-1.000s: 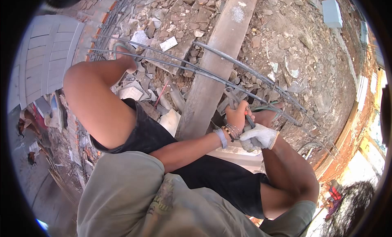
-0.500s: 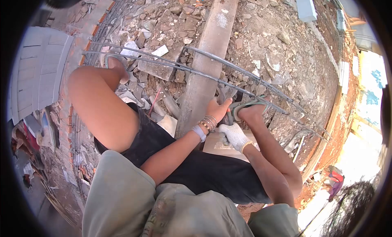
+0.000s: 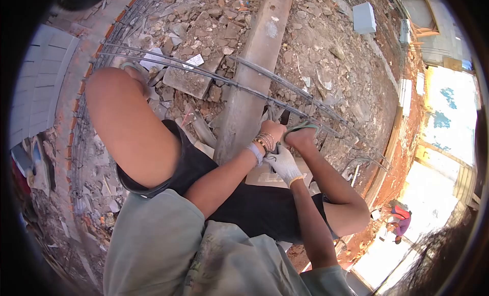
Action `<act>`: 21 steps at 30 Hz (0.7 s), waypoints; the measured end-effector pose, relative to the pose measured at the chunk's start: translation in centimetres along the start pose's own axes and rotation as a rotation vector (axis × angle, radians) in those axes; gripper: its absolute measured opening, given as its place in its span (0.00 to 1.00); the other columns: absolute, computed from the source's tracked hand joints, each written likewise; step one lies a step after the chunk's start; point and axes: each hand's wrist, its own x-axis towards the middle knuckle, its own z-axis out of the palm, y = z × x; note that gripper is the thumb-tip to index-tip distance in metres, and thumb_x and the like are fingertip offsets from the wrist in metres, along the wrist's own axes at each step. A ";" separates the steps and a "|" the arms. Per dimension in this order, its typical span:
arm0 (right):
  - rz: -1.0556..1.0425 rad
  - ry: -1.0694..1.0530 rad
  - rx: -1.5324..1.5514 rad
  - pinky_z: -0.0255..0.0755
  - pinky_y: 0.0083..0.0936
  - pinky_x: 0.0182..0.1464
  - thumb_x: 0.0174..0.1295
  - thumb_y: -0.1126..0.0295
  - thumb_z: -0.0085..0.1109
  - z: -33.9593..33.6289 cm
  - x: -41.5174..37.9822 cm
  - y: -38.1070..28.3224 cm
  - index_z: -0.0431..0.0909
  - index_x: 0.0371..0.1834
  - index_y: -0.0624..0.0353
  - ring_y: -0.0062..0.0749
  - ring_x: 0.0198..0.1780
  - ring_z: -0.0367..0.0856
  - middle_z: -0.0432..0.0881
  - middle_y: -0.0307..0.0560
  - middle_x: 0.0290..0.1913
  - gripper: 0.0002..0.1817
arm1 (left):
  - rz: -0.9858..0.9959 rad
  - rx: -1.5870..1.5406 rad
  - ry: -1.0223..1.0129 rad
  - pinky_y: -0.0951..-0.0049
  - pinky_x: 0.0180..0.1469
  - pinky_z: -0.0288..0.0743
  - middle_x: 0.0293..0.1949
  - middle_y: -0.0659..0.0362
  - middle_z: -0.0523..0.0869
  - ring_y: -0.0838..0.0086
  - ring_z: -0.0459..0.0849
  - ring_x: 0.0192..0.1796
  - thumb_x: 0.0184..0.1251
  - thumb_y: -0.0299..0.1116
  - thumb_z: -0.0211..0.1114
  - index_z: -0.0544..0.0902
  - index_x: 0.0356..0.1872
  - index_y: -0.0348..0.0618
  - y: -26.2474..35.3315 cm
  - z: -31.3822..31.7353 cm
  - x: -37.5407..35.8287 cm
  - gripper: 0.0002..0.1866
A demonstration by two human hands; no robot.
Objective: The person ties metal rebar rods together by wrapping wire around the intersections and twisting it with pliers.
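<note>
My bare left hand [image 3: 273, 130], with bracelets and a pale wristband, is closed close below the steel bars, its fingers mostly turned away from view. Just under it, my right hand [image 3: 284, 163] in a white knit glove is closed around a dark-handled tool [image 3: 278, 149], whose kind I cannot tell. A dark narrow piece [image 3: 285, 116] sticks up beyond my left hand. Thin steel rebars [image 3: 244, 85] run across in front of both hands, over a long concrete beam [image 3: 254, 56]. My sandalled foot [image 3: 300, 137] is right beside the hands.
Broken rubble [image 3: 316, 51] covers the ground on both sides of the beam. A concrete slab piece [image 3: 187, 82] lies left of it, and a pale block [image 3: 363, 18] stands at the upper right. Another person [image 3: 399, 223] is far off at the lower right. Brick edging [image 3: 76, 105] runs along the left.
The view has shifted, so the beam and rebars sit further left. Both hands stay close together by the bars; the dark narrow piece now shows beyond my left hand.
</note>
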 end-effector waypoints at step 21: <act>0.261 -0.378 0.994 0.65 0.24 0.25 0.65 0.63 0.61 1.2 -1.2 -4.1 0.76 0.29 0.52 0.25 0.22 0.71 0.73 0.35 0.23 0.09 | -0.118 -0.187 -0.667 0.68 0.39 0.78 0.25 0.66 0.81 0.74 0.83 0.28 0.70 0.56 0.64 0.79 0.31 0.50 4.4 -5.7 -3.2 0.20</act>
